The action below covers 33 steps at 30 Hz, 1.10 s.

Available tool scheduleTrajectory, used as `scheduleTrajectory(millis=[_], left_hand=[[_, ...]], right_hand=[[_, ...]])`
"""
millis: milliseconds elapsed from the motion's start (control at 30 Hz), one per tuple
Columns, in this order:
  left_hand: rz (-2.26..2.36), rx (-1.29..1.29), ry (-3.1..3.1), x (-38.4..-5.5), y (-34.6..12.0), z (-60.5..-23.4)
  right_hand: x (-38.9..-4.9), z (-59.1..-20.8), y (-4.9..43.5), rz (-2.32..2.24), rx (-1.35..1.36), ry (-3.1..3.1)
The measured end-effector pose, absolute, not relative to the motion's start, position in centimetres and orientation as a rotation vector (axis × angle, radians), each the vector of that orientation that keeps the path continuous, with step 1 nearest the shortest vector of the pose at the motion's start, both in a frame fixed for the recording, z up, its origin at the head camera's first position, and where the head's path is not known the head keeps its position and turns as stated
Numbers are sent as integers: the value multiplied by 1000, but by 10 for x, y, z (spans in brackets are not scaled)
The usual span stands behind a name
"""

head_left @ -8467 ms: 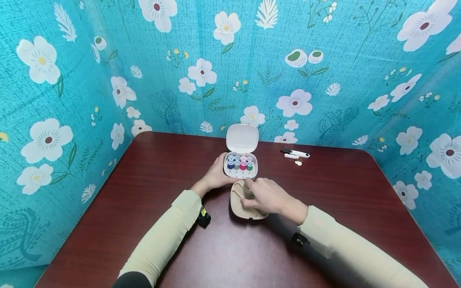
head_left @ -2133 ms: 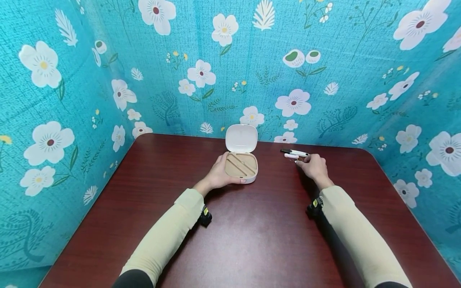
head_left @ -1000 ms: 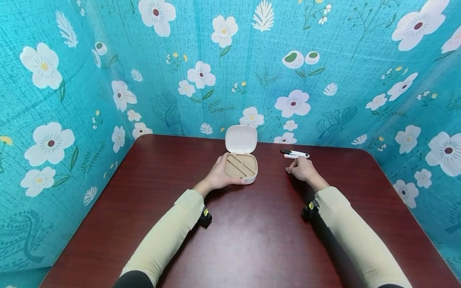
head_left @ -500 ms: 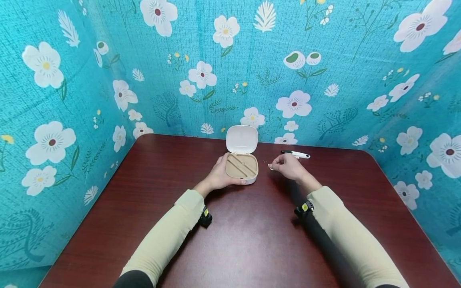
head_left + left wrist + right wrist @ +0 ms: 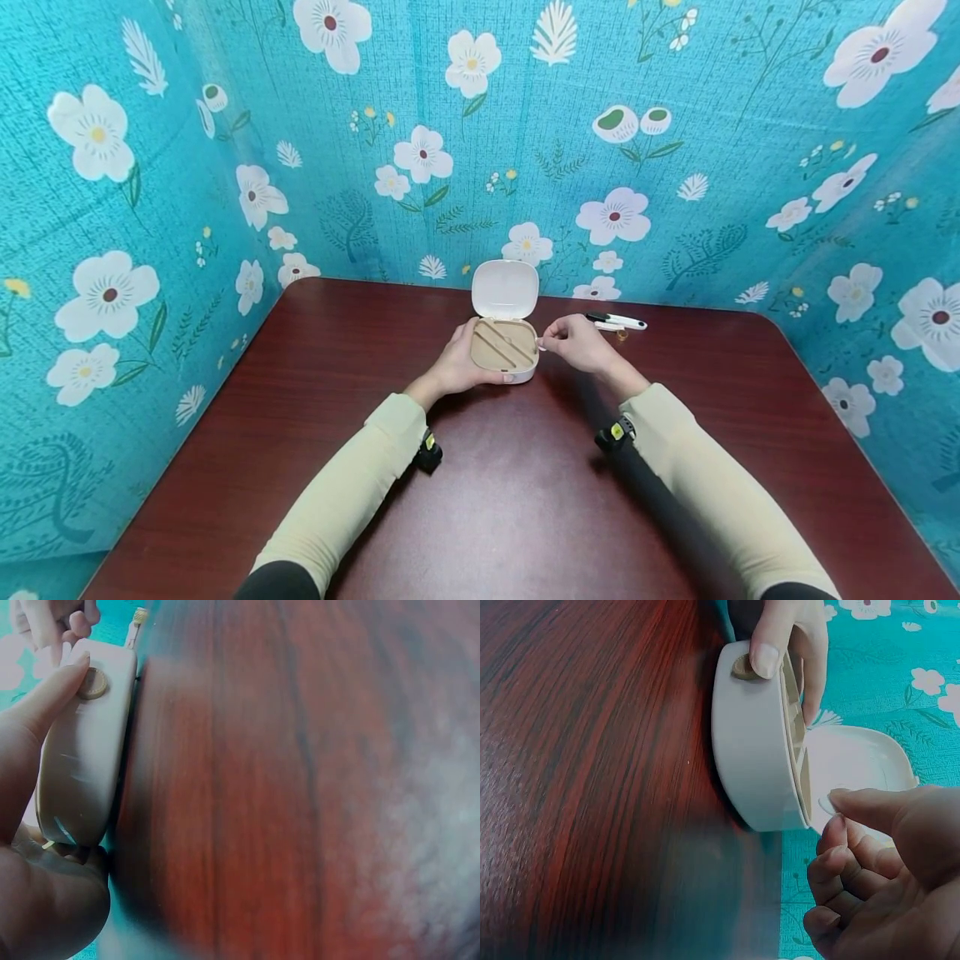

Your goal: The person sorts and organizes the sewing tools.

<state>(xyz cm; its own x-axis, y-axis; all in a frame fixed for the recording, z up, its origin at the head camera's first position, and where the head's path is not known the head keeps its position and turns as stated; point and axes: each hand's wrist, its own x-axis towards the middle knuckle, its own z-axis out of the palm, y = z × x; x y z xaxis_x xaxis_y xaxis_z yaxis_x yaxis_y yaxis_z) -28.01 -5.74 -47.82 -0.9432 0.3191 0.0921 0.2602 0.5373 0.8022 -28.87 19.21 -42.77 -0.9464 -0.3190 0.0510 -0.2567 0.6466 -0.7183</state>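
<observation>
A white sewing kit box [image 5: 521,377] stands on the table with its lid [image 5: 506,284] raised at the back. A beige tray [image 5: 495,354] with slanting dividers fills its top. My left hand [image 5: 455,364] grips the box from its left side, its thumb [image 5: 766,656] against the front by a round brown catch [image 5: 744,667]. At the right rim, my right hand [image 5: 583,343] pinches a small white piece [image 5: 825,804] between thumb and forefinger. Its exact kind is too small to tell. My other right fingers are loosely curled.
A slim black-and-white tool [image 5: 626,322] lies to the right of the box, with a white stick partly hidden beside it and a small gold-coloured item [image 5: 622,335] near it. A flowered blue cloth [image 5: 420,225] hangs behind the dark red table [image 5: 360,333].
The beige tray, earlier in my right hand in front of the box, now covers the thread spools. My right hand has since moved left from the small items to the box, carrying the white piece.
</observation>
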Motion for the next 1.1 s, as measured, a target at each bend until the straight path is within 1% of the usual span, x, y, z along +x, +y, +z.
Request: scheduleTrajectory(millis=[167,533,767,1100], left_hand=[[1394,511,2691,-280,-57,-478],[1371,490,2676,-278,-57,-476],[1379,489,2674,-279,-57,-474],[1378,485,2649,-281,-57,-476]], right_hand=[[-291,-427,183,-1141,-475,2827],[-283,-424,150,-1159,-527,2796],[-278,-422,126,-1072,-537,2836],[-271,-427,100,-858,-301,2980]])
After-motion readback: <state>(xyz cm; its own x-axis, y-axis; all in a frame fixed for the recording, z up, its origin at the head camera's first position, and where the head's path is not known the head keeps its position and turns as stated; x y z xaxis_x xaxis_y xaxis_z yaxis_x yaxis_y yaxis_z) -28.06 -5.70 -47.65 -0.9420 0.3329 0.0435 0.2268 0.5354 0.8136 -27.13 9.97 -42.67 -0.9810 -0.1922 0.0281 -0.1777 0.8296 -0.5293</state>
